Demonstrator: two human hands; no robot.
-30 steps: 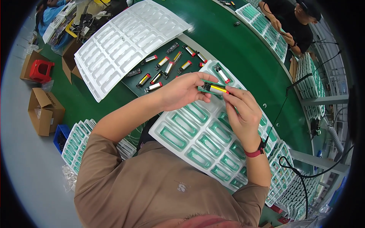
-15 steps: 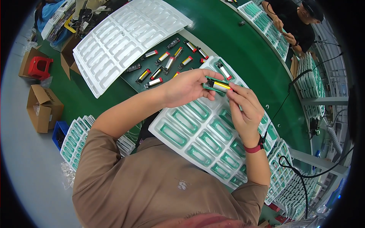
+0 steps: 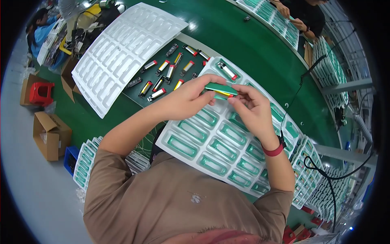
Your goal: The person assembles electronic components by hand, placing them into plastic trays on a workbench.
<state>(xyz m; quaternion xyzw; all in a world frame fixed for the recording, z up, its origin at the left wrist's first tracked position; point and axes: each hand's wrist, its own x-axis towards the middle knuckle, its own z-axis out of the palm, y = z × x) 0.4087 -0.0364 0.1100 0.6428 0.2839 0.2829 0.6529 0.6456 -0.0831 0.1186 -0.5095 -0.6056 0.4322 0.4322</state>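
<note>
Between my two hands is a green plastic casing [image 3: 222,88], with a yellow and red battery cell [image 3: 219,93] showing between its green sides. My left hand [image 3: 191,97] pinches the casing's left end. My right hand [image 3: 252,106] grips the right end by the cell's red tip, thumb below and fingers above. Both hands are above a white moulded tray [image 3: 214,141] with green casings in its compartments. In the tray's far compartment, just beyond my hands, lies a silver cell [image 3: 227,70] with a red end.
Several loose battery cells [image 3: 170,72] lie on the green table left of the tray, beside another white tray [image 3: 122,53]. Stacked trays [image 3: 308,171] stand at right. A co-worker's hands [image 3: 290,16] are across the table. Cardboard boxes [image 3: 53,138] and a red stool [image 3: 41,93] are at left.
The casing has been tilted, so a green face now covers much of the cell that lay exposed before. Both hands have shifted slightly left in the picture, as the whole view turned.
</note>
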